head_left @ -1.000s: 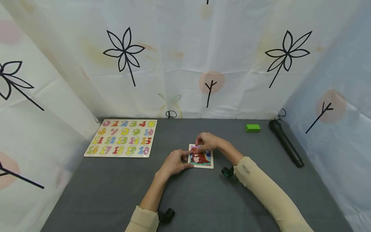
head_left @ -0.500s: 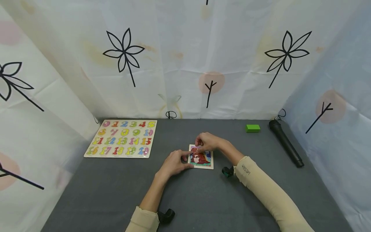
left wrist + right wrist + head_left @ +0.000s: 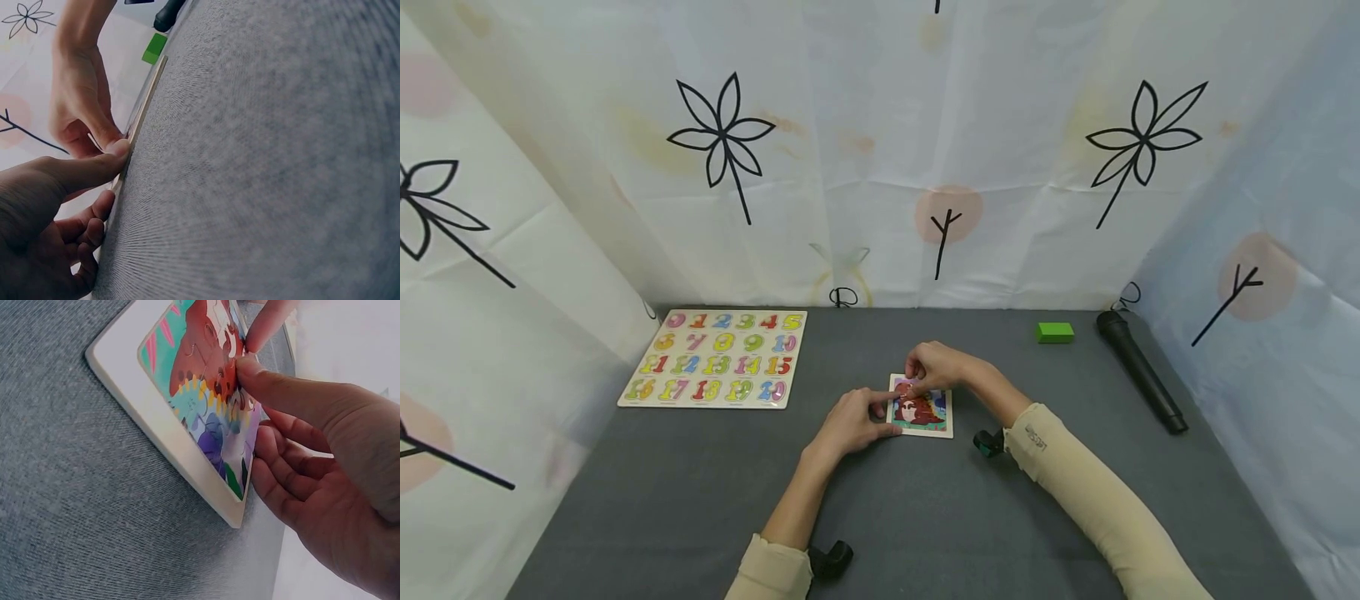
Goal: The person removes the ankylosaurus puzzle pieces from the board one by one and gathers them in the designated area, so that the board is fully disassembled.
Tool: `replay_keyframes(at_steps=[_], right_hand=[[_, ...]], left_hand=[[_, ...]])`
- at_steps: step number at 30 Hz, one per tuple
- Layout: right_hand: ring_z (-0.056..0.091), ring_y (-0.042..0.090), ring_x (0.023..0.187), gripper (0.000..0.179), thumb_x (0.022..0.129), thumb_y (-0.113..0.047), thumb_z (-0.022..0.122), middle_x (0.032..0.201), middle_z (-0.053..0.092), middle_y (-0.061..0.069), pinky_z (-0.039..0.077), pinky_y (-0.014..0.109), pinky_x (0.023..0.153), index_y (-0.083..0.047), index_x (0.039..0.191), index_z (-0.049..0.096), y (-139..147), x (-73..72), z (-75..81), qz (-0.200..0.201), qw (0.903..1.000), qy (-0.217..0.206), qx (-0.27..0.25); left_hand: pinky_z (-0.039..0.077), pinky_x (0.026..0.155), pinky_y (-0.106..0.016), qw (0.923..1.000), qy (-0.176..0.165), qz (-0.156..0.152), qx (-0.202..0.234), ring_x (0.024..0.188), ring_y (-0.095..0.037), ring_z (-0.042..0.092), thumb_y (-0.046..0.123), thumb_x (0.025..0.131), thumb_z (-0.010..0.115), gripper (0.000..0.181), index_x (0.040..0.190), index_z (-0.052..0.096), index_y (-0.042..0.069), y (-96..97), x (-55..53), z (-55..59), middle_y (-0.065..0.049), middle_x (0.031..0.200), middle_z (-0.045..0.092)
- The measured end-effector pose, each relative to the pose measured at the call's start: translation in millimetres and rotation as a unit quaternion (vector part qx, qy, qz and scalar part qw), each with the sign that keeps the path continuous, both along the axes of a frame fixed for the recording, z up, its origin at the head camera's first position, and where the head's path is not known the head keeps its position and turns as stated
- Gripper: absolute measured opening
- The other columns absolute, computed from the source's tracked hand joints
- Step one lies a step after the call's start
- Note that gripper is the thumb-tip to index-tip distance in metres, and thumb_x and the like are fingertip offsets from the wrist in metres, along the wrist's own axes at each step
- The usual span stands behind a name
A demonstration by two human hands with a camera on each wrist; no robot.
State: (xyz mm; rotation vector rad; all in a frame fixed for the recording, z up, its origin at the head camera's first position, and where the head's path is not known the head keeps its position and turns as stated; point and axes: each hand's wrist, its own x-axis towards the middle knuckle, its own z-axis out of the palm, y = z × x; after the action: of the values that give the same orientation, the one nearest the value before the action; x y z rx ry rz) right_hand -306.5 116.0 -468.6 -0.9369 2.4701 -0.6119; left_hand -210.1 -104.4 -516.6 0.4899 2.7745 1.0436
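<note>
A small jigsaw puzzle (image 3: pixel 919 413) in a pale tray lies flat on the grey table, its picture mostly red-brown with teal and purple. My left hand (image 3: pixel 852 418) holds it by the left side, thumb at the near edge and index finger reaching over the picture. From the far side, my right hand (image 3: pixel 942 367) grips it. In the right wrist view, the right thumb rests on the picture pieces (image 3: pixel 203 356) while other fingers curl at the tray's edge. The left wrist view shows the tray edge-on (image 3: pixel 149 100). Whether a single loose piece is pinched is hidden by the fingers.
A number board (image 3: pixel 711 358) with coloured numerals lies at the back left of the table (image 3: pixel 925 517). At the back right are a green block (image 3: pixel 1055 333) and a black microphone-like stick (image 3: pixel 1141 371). Patterned white curtains (image 3: pixel 865 150) enclose the back and sides.
</note>
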Motion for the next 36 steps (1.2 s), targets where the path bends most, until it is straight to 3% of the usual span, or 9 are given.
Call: replay_keyframes(at_steps=[6, 12, 20, 26, 32, 36], right_hand=[[0.068, 0.008, 0.087, 0.022, 0.093, -0.020, 0.088, 0.098, 0.076, 0.005, 0.057, 0.025, 0.081, -0.005, 0.102, 0.075, -1, 1.1, 1.8, 0.001, 1.0000, 0.003, -0.002], [0.067, 0.010, 0.089, 0.023, 0.096, -0.017, 0.084, 0.101, 0.075, 0.007, 0.057, 0.026, 0.083, -0.004, 0.113, 0.075, 0, -0.9, -3.1, 0.001, 0.9998, -0.007, -0.020], [0.062, 0.008, 0.078, 0.020, 0.098, -0.011, 0.079, 0.095, 0.073, 0.008, 0.051, 0.023, 0.073, -0.003, 0.116, 0.076, -2, -9.8, -2.1, 0.023, 0.9980, -0.043, -0.041], [0.060, 0.008, 0.078, 0.019, 0.097, -0.006, 0.079, 0.096, 0.072, 0.007, 0.051, 0.022, 0.071, -0.001, 0.114, 0.076, -13, -14.8, 6.8, 0.023, 0.9963, -0.083, 0.000], [0.062, 0.010, 0.077, 0.007, 0.097, -0.011, 0.081, 0.092, 0.073, 0.003, 0.052, 0.023, 0.069, -0.008, 0.101, 0.076, -21, -14.0, 10.1, -0.002, 0.9962, -0.075, 0.043], [0.064, 0.010, 0.079, 0.009, 0.097, -0.011, 0.082, 0.095, 0.073, 0.004, 0.054, 0.023, 0.071, -0.008, 0.102, 0.075, -20, -15.1, 8.4, -0.002, 0.9967, -0.074, 0.031]], left_hand=[[0.038, 0.066, -0.025, 1.0000, 0.002, 0.000, 0.000, 0.074, -0.011, 0.050, 0.030, 0.086, 0.094, 0.055, 0.137, 0.077, 0.020, 0.5, 0.7, 0.4, 0.004, 0.087, 0.064], [0.038, 0.065, -0.025, 1.0000, 0.004, -0.007, 0.006, 0.073, -0.011, 0.050, 0.029, 0.086, 0.094, 0.052, 0.136, 0.079, 0.023, -0.3, 1.1, 1.2, 0.002, 0.087, 0.065], [0.038, 0.065, -0.025, 0.9997, 0.004, -0.022, 0.005, 0.075, -0.012, 0.050, 0.028, 0.088, 0.092, 0.049, 0.135, 0.079, 0.024, -2.7, 2.1, 4.3, 0.000, 0.089, 0.066], [0.037, 0.066, -0.026, 0.9996, 0.008, -0.027, -0.005, 0.076, -0.012, 0.047, 0.030, 0.089, 0.091, 0.049, 0.135, 0.078, 0.023, -2.8, 2.0, 3.7, -0.003, 0.093, 0.066], [0.036, 0.066, -0.026, 0.9992, 0.004, -0.037, -0.014, 0.074, -0.013, 0.046, 0.031, 0.090, 0.090, 0.047, 0.135, 0.079, 0.020, -2.3, 1.4, 4.0, -0.004, 0.093, 0.064], [0.035, 0.068, -0.028, 0.9991, -0.006, -0.038, -0.017, 0.076, -0.014, 0.045, 0.031, 0.091, 0.089, 0.045, 0.133, 0.079, 0.021, -2.6, 1.2, 4.5, -0.005, 0.099, 0.066]])
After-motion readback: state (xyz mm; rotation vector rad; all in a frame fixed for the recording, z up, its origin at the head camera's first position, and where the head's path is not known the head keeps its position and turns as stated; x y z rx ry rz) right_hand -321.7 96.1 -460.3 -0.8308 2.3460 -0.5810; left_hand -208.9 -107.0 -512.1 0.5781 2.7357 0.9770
